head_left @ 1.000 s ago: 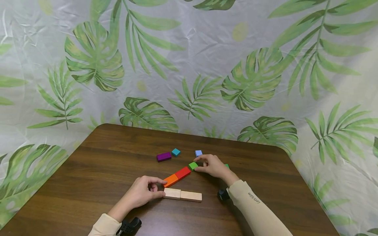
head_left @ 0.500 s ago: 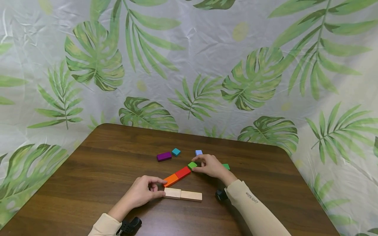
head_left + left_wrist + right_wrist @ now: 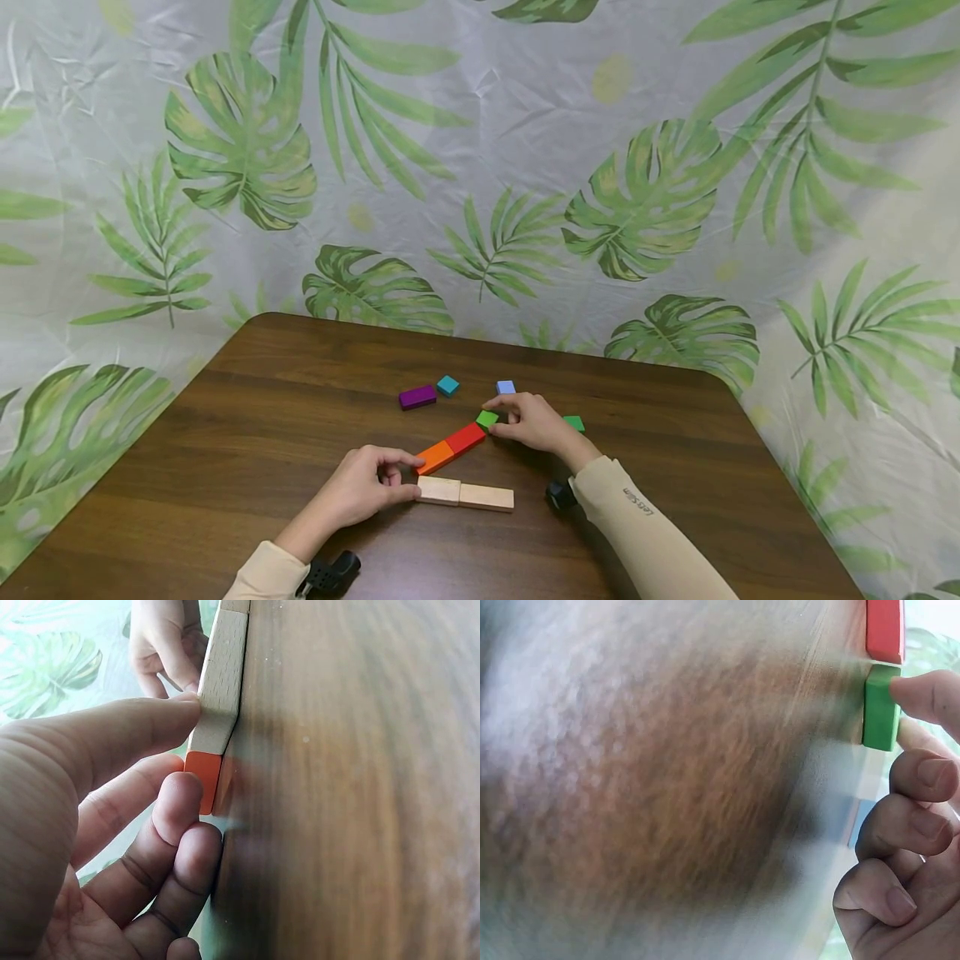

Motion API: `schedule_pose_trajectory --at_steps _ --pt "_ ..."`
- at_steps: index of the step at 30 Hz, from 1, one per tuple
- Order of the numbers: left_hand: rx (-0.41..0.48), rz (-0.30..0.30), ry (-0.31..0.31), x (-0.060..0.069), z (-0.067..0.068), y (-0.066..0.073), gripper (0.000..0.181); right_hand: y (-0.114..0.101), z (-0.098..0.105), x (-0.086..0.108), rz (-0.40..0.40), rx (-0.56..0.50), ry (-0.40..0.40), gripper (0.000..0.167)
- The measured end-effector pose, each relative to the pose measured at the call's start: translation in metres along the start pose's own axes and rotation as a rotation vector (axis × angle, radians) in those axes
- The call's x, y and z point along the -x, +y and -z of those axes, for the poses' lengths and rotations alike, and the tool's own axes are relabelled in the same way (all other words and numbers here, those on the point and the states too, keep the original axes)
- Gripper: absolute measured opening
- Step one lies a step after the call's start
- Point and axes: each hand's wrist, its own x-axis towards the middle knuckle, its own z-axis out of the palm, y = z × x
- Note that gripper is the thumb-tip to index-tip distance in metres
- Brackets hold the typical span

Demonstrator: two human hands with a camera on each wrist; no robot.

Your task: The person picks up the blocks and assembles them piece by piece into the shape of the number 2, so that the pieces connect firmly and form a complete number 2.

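My left hand holds the near ends of two blocks, its index finger at the orange block and its thumb against a plain wooden block. Its other fingers are curled below in the left wrist view. A red block continues the orange one, slanting away to the right. Beyond the red end, my right hand pinches a small light green block between thumb and index finger. The right wrist view shows a thin gap between this green block and the red block.
A second plain wooden block extends the first rightward. Farther back lie a purple block, a teal block and a light blue block. Another green block sits behind the right wrist. A leaf-patterned cloth hangs behind the brown table.
My right hand has shifted slightly left with the light green block, bringing it closer to the red block's end. The left hand keeps its place.
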Motion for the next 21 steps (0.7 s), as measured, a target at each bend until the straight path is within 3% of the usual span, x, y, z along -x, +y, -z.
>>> schedule_pose_trajectory --at_steps 21 --pt "-0.003 -0.002 0.004 -0.0005 -0.0005 -0.0007 0.032 -0.0008 -0.0003 -0.0002 0.002 -0.014 -0.022 0.04"
